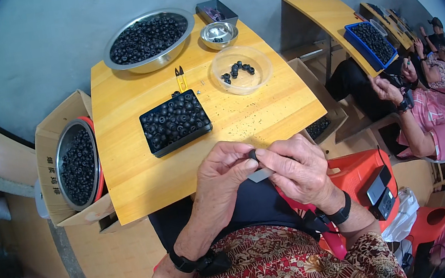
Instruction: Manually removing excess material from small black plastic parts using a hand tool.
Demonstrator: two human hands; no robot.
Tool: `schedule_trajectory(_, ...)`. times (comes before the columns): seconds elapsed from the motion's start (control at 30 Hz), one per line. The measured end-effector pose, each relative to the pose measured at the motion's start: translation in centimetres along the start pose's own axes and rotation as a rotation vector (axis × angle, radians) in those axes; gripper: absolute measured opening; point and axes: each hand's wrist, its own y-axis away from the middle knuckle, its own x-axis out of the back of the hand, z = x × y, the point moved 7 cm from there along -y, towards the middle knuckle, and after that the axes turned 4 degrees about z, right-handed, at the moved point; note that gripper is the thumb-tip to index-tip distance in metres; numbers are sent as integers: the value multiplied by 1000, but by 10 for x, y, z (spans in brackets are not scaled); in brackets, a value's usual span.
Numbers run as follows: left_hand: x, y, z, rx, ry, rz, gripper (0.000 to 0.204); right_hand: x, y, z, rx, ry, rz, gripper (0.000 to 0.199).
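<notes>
Tbh, the left hand and right hand only fingertip-pinch that small round black plastic-looking part, so one slip could drop it.

Wooden table | steel bowl | black tray | clear tub | yellow snips | small bowl

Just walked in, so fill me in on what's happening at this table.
A person sits at the wooden table, the left hand pinching a small black piece and the right hand's fingers up against it. A pale grey flat thing shows just below; I can't tell what it is. More black pieces fill the black tray and the big metal bowl, with a few in the clear tub. Yellow-handled snips lie behind the tray.
</notes>
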Motion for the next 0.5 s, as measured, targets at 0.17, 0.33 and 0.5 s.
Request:
schedule_trajectory(0.17, 0, -1, -1, -9, -4, -7, 21, -1, 3, -1, 26, 33, -3, 53)
schedule_trajectory(0.33, 3, -1, -5, 18, -48, -24, 21, 0, 6, -1, 36, 33, -30, 52)
schedule_trajectory(0.5, -1, -2, -6, 35, 40, -59, 21, 5, 8, 1, -14, -36, 21, 37)
